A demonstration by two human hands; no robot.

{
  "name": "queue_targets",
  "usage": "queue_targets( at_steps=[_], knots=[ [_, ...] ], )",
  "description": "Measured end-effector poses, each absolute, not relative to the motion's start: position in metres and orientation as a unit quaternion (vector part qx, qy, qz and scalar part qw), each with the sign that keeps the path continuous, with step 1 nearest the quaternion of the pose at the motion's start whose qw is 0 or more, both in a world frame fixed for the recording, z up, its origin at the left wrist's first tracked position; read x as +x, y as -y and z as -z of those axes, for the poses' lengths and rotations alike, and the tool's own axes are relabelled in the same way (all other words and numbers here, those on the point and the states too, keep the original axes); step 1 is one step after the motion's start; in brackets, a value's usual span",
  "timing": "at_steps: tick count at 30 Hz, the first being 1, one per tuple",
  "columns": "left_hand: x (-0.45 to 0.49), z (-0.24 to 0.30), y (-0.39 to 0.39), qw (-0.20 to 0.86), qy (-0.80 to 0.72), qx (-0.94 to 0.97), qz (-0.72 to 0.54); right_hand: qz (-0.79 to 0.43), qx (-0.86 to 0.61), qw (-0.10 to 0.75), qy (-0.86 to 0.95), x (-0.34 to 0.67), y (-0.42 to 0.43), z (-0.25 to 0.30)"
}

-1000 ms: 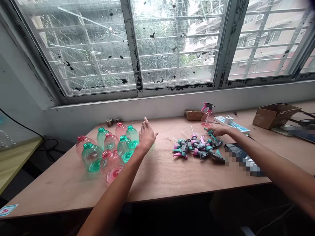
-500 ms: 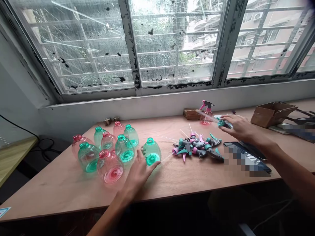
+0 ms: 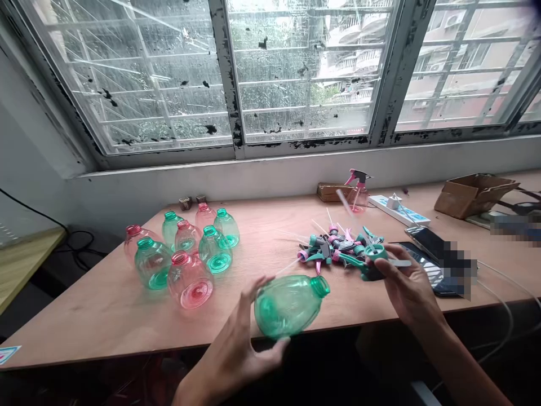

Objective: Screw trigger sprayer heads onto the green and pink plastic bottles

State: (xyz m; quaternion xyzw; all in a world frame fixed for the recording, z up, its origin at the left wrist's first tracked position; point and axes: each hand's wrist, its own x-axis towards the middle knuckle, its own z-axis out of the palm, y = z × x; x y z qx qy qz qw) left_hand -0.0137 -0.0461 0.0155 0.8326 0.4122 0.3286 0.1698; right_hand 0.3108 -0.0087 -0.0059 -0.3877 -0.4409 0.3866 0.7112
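Observation:
My left hand [image 3: 243, 338] grips a clear green bottle [image 3: 289, 307], tipped on its side above the table's front edge, its open threaded neck pointing right. In my right hand [image 3: 408, 287] is a spray trigger head [image 3: 374, 262] with a green collar; its thin tube slants up and to the left. The collar and the bottle's mouth are apart. Just behind the trigger head lies a pile of loose spray heads [image 3: 333, 246] in grey, green and pink. Left of my left hand stand several open bottles, among them a pink bottle [image 3: 190, 282] and a green bottle [image 3: 215, 251].
An assembled pink spray bottle [image 3: 358, 194] stands at the back by a small brown box [image 3: 332, 192]. A power strip [image 3: 399, 210], phones [image 3: 431, 245] and an open cardboard box [image 3: 473, 194] lie to the right. White cables hang over the front edge.
My left hand has lifted the green bottle off the table, tilting its neck right. My right hand has come down and nearer with the spray trigger head, uncovering the power strip.

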Motion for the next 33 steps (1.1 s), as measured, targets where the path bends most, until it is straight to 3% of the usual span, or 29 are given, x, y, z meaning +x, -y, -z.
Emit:
queue_targets(
  at_steps=[3,10,21,33],
  knots=[
    [-0.010,-0.015,0.037,0.161,-0.439,0.830,-0.303,-0.410,-0.344,0.747,0.395,0.311,0.003,0.013],
    [-0.025,-0.008,0.002,0.066,-0.504,0.781,-0.363,-0.443,-0.417,0.692,0.388,0.305,-0.004,0.032],
    [-0.029,-0.009,0.012,0.132,-0.473,0.801,-0.343,-0.460,-0.481,0.579,0.471,0.307,-0.005,0.041],
    [-0.009,-0.008,0.022,0.253,-0.422,0.811,-0.317,-0.580,-0.413,0.493,0.499,0.278,0.004,0.017]
  ],
)
